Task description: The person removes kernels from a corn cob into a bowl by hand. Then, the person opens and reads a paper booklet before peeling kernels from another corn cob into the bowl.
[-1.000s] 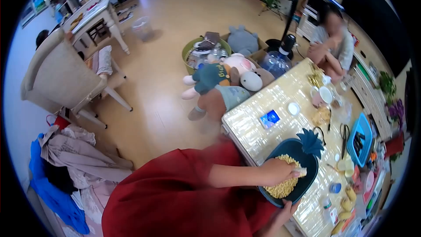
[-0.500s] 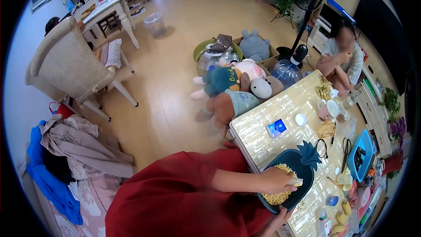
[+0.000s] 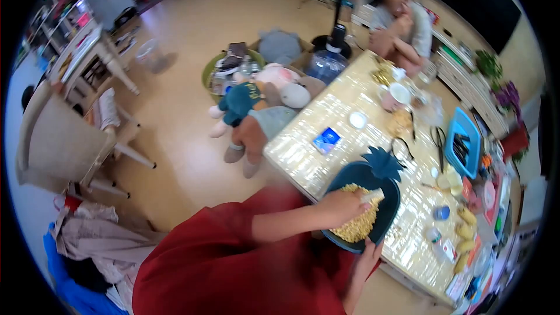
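A dark teal pineapple-shaped bowl (image 3: 388, 221) with a leafy crown sits at the table's near corner, partly over the edge. Many loose yellow corn kernels (image 3: 356, 228) lie inside it. My left hand (image 3: 341, 208) reaches over the bowl, its fingers closed round a pale, mostly stripped corn cob (image 3: 373, 197). From the near side, my right hand (image 3: 367, 252) grips the bowl's rim, thumb on the edge. Part of the bowl's left side is hidden behind my left hand and forearm.
The table (image 3: 303, 157) holds a blue packet (image 3: 326, 140), a cup (image 3: 396, 97), scissors (image 3: 438, 146), a blue basket (image 3: 465, 143) and several corn cobs (image 3: 465, 231). A person (image 3: 402, 29) sits beyond it. Plush toys (image 3: 256, 122) lie left of the table.
The camera view has swung, so the room appears shifted left and the bowl higher. The cob stays in my left hand above the kernels, and my right hand keeps its hold on the bowl.
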`<action>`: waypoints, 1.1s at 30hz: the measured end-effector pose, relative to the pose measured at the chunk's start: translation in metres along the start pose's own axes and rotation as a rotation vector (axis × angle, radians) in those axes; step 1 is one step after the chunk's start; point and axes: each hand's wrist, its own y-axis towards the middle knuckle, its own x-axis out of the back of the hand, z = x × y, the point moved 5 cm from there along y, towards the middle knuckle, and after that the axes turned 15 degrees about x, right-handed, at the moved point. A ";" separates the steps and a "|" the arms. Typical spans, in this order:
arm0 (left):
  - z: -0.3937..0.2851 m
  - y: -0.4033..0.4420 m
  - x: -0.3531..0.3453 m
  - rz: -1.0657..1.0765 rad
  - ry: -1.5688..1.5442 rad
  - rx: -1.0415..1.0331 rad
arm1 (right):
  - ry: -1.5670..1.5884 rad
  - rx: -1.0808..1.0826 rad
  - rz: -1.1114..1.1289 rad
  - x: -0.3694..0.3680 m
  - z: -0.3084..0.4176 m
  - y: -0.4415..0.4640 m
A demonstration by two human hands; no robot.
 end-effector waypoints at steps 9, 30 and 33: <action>-0.003 -0.007 0.009 0.183 -0.144 -0.032 | 0.022 -0.053 0.029 -0.024 0.038 -0.002; -0.010 0.001 0.000 0.202 -0.261 0.005 | 0.155 -0.155 0.136 -0.019 0.040 0.009; -0.012 -0.002 0.003 0.158 -0.124 -0.055 | 0.092 -0.159 0.155 -0.015 0.040 0.011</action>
